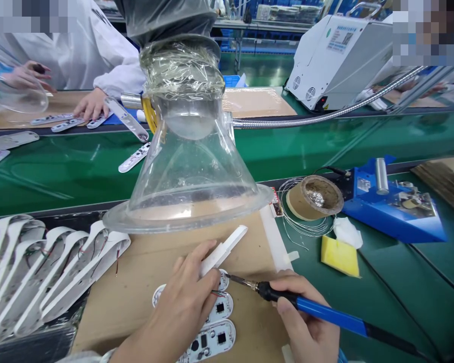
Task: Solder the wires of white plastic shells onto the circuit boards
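Note:
My left hand [181,297] is closed round a slim white plastic housing [225,248], which tilts up to the right. Thin wires come out below its fingers. My right hand [306,317] grips a blue and black soldering iron [329,313] like a pen. The iron's tip touches or hovers over the end of the uppermost white circuit board [223,280]; the exact contact is too small to tell. More boards lie below it on the brown mat [128,282], including a lower one [221,339], partly under my left hand.
A clear fume hood [192,171] hangs above the mat. White housings with wires [60,272] fill the left tray. Rightward are a solder reel [314,197], yellow sponge [340,256] and blue stand [393,206]. Across the green conveyor [287,146], a person's hand [93,106] touches boards.

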Motion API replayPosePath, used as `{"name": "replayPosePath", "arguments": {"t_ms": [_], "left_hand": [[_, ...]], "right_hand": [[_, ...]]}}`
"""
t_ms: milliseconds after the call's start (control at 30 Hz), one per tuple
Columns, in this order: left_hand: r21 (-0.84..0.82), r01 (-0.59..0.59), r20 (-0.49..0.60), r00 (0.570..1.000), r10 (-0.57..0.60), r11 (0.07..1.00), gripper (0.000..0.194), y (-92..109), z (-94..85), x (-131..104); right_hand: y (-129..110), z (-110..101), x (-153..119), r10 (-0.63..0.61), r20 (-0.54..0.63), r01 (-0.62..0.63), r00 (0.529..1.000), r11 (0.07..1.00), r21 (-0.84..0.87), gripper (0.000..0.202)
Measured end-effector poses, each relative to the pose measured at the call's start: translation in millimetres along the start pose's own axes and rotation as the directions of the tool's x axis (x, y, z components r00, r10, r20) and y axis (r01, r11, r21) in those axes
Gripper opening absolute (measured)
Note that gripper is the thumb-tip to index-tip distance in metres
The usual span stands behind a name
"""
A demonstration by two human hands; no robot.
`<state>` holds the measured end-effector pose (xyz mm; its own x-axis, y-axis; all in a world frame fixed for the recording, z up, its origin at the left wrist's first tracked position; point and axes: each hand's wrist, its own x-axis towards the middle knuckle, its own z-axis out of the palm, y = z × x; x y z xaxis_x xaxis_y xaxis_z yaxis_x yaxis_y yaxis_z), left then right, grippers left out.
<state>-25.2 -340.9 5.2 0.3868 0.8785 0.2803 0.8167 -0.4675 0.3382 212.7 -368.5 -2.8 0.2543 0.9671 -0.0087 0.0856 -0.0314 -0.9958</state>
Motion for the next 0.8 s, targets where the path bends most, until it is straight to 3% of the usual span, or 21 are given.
{"name": "replayPosePath", "arguments": {"t_ms": [433,667,800], "left_hand": [[-0.069,0.068,0.036,0.997,-0.065,0.995,0.023,-1,2.3,-4],[-0.04,0.054,0.06,0.997,-0.051,0.998,0.021,3,-5.6,2],[-0.037,0.062,0.063,0.996,-0.06,0.997,0.021,5,-5.9,5]], "right_hand": [[-1,0,0,0.029,0.013,-0.029,0.999,0.999,-0.04,0.014],[-1,0,3,-0.049,0.059,0.052,0.997,0.997,-0.051,0.012],[-3,-1,12,-0.195,0.089,0.199,0.977,0.979,-0.039,0.008]]}}
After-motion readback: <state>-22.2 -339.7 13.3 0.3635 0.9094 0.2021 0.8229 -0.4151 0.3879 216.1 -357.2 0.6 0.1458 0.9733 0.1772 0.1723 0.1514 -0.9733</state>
